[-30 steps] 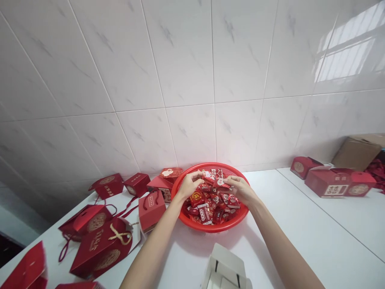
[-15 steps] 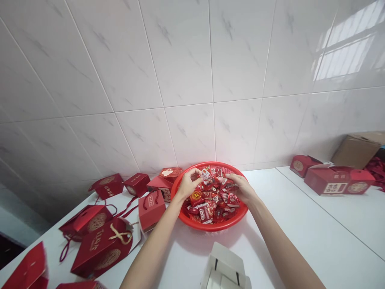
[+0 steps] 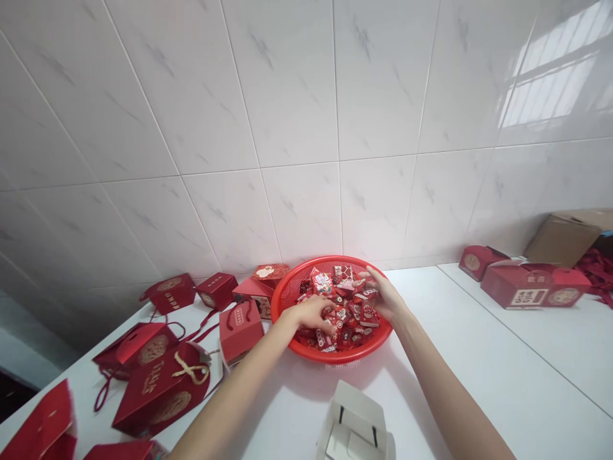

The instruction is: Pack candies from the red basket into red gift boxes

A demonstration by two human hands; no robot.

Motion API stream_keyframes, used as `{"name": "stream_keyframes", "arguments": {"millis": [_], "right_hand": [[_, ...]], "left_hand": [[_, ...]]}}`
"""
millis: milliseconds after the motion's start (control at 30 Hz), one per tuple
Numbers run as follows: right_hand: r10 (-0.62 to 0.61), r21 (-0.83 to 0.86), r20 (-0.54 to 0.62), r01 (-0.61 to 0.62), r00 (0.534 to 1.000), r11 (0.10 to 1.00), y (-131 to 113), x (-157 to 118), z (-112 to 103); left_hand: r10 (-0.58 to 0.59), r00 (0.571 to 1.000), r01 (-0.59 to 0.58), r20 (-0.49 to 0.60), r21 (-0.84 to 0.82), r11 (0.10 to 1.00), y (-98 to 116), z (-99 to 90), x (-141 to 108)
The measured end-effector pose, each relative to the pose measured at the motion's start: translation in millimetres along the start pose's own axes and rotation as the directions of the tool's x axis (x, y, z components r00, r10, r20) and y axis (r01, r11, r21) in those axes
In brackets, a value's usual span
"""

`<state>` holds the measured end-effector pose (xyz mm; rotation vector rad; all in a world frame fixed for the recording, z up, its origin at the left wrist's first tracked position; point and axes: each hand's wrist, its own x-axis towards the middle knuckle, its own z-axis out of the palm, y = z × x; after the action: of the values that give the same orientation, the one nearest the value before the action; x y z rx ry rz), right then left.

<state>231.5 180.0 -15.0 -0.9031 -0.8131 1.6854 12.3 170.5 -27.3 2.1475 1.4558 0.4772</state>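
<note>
A red plastic basket (image 3: 330,358) full of wrapped candies (image 3: 352,316) stands against the wall. My left hand (image 3: 311,313) reaches over its left side, fingers bent and apart, touching the candies at the middle. At the right rim is my right hand (image 3: 387,295), its fingers stretched in over the candies and loosely apart; nothing shows in its grasp. Most wrappers are red with white or gold print. One candy with a picture on its wrapper (image 3: 322,281) lies near the back of the heap.
Several red gift boxes (image 3: 165,390) with cords and gold print crowd the left of the white table (image 3: 460,345). An opened white box (image 3: 357,425) sits at the front. More red boxes (image 3: 527,287) and a cardboard carton (image 3: 562,239) stand at the right, by the tiled wall (image 3: 301,211).
My left hand has moved down and toward the front of the basket, away from the picture candy at the back. My right hand has shifted slightly and stays at the right rim.
</note>
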Motion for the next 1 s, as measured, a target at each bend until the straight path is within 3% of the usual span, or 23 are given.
{"name": "stream_keyframes", "arguments": {"millis": [67,133,300,500,700,1000], "right_hand": [[0.024,-0.005,0.001,-0.024,1.0,1.0,-1.0,-0.2,-0.4],[0.043,-0.007,0.006,-0.043,0.999,0.999,-2.2,-1.1,0.1],[0.065,-0.012,0.011,-0.065,0.998,0.998,-4.0,-4.0,2.5],[0.086,-0.018,0.047,-0.086,0.995,0.996,-6.1,-5.6,3.3],[0.082,-0.013,0.085,-0.081,0.993,0.997,-6.4,-7.6,4.6],[0.056,-0.019,0.091,-0.055,0.994,0.998,-5.9,-7.3,7.0]], "left_hand": [[-0.053,0.986,0.019,0.156,0.213,0.977,8.1,1.9,-1.1],[-0.108,0.966,0.009,0.235,0.386,0.922,15.7,2.5,-0.7],[-0.095,0.942,-0.057,0.322,0.432,0.9,25.7,6.4,3.2],[-0.098,0.962,-0.027,0.254,0.446,0.895,24.4,12.5,5.0],[-0.109,0.952,-0.058,0.286,0.52,0.852,27.3,17.5,7.5],[-0.049,0.993,0.012,0.106,0.328,0.944,10.4,17.3,12.9]]}}
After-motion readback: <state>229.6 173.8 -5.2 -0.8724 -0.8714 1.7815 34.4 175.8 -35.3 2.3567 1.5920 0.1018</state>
